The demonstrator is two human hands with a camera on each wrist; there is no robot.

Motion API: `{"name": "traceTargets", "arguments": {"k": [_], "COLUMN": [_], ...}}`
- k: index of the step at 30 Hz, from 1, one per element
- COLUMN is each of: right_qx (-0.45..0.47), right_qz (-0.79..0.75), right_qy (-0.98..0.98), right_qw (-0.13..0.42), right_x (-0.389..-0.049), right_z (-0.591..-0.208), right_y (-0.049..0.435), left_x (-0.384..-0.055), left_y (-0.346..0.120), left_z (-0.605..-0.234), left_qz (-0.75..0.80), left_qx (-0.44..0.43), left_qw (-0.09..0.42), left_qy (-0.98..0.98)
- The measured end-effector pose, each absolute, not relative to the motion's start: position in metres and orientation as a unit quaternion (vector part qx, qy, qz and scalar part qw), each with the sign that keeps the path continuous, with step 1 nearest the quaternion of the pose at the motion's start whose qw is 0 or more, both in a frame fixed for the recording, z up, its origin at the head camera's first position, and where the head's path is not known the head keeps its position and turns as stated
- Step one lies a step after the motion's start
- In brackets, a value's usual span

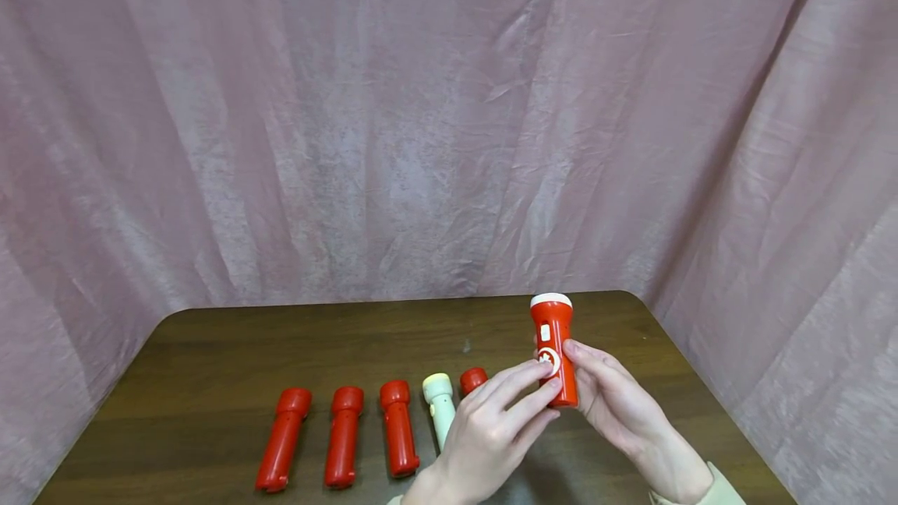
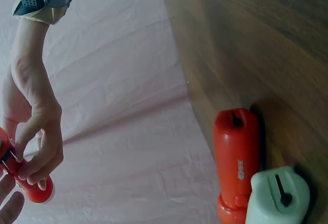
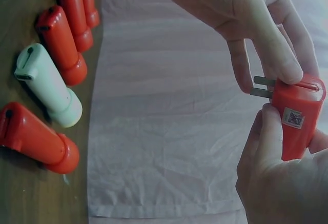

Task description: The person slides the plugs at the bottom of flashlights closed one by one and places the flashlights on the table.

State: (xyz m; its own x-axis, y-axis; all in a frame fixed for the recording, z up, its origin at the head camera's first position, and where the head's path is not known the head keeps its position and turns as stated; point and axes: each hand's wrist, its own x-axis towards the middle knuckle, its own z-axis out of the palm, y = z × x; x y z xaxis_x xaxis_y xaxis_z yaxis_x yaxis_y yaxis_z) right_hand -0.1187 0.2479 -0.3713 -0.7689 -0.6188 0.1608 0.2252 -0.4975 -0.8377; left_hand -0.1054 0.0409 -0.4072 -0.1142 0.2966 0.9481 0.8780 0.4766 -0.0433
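Observation:
A red flashlight (image 1: 560,326) with a white lens rim is held up over the table, lens end up. My right hand (image 1: 624,407) grips its body from the right, thumb along the side. From the left, my left hand (image 1: 484,427) has its fingers on the lower body, over a round white emblem. In the right wrist view, two flat metal plug prongs (image 3: 262,86) stick out near the flashlight's tail end. A left fingertip lies right at the prong tips, and another left finger presses on the tail end. A small code sticker (image 3: 293,118) shows on the body.
Several more flashlights lie in a row on the brown wooden table (image 1: 210,349): red ones such as the leftmost red flashlight (image 1: 282,439), and a pale green flashlight (image 1: 439,404). My left hand partly hides the row's right end. A pink curtain (image 1: 407,139) surrounds the table.

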Motion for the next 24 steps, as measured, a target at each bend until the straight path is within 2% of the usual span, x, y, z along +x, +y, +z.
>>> {"name": "traceTargets", "arguments": {"k": [13, 24], "right_qx": [-0.182, -0.152], "right_qz": [-0.785, -0.757], "right_qy": [0.546, 0.594], "right_qw": [0.231, 0.226], "right_x": [-0.117, -0.118], "right_z": [-0.369, -0.372], "right_y": [0.244, 0.241], "left_x": [-0.112, -0.114], "left_y": [0.022, 0.003], "left_z": [-0.408, -0.405], "left_qz": [-0.225, -0.183], "left_qx": [-0.464, -0.514], "left_qw": [0.507, 0.459], "left_qy": [-0.691, -0.701]}}
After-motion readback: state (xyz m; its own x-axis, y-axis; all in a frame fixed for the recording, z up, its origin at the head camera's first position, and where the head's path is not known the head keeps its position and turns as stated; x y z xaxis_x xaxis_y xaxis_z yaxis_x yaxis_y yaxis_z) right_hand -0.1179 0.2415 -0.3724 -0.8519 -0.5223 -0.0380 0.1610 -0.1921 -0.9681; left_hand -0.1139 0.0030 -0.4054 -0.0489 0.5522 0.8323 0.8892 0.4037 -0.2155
